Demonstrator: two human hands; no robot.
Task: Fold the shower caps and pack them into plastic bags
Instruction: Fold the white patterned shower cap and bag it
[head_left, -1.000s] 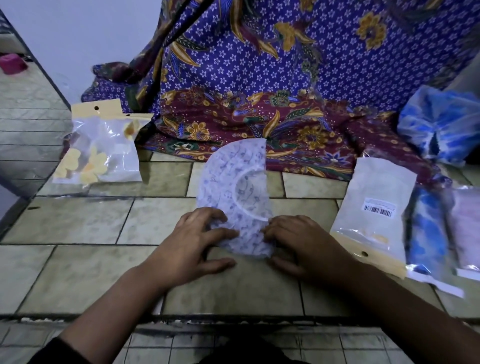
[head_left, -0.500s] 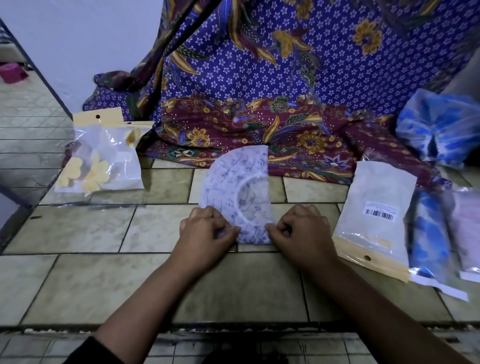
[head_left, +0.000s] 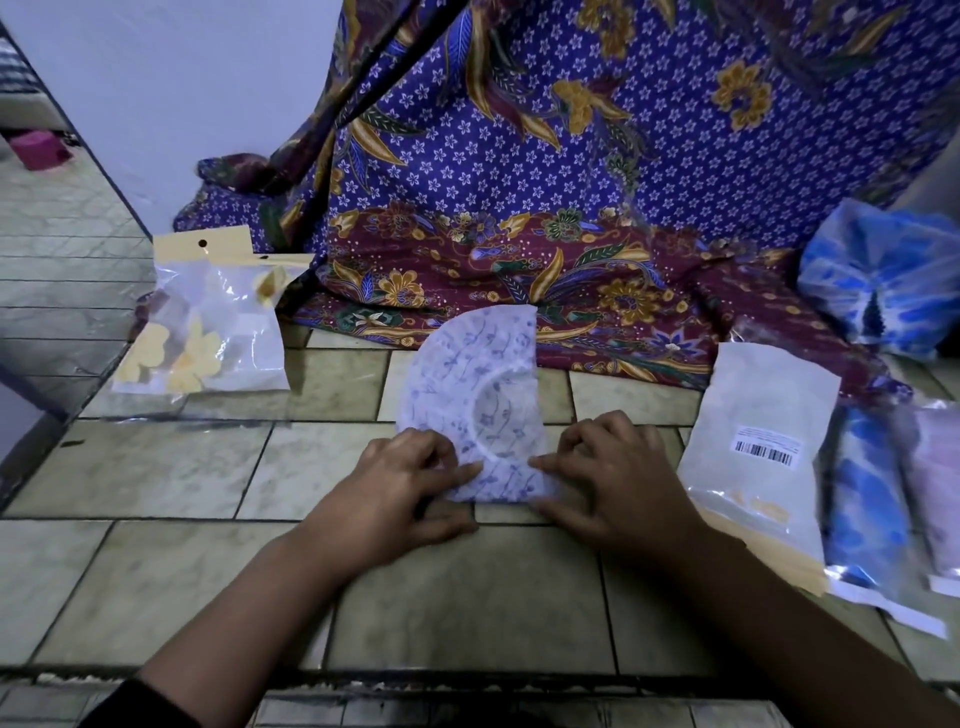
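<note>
White shower cap (head_left: 467, 374) under the fingers (head_left: 464, 471)

Tiled ledge (head_left: 156, 467) carries, L to R: clear bag w/ yellow flowers (head_left: 208, 332), folded shower cap (head_left: 457, 374) at ctr, barcode bag (head_left: 758, 447), blue pack (head_left: 867, 493), pinkish pack (head_left: 935, 483). Batik cloth (head_left: 519, 270) spills onto its back edge; cap's far end overlaps it.

Surface: under your fingers (head_left: 582, 447) you had a tiled ledge (head_left: 156, 467) of pale beige squares with dark grout.
Cloth: beyond your fingers hung a batik cloth (head_left: 649, 156), purple with small white flowers, and its maroon border lay pooled on the tiles.
Wall: up and to the left of your fingers stood a plain white wall (head_left: 171, 83).
Floor: far left of your fingers, past a dark edge, lay more tiled floor (head_left: 62, 260), with a small pink object (head_left: 39, 148) at its far end.
Light: you worked in dim, even light.
</note>
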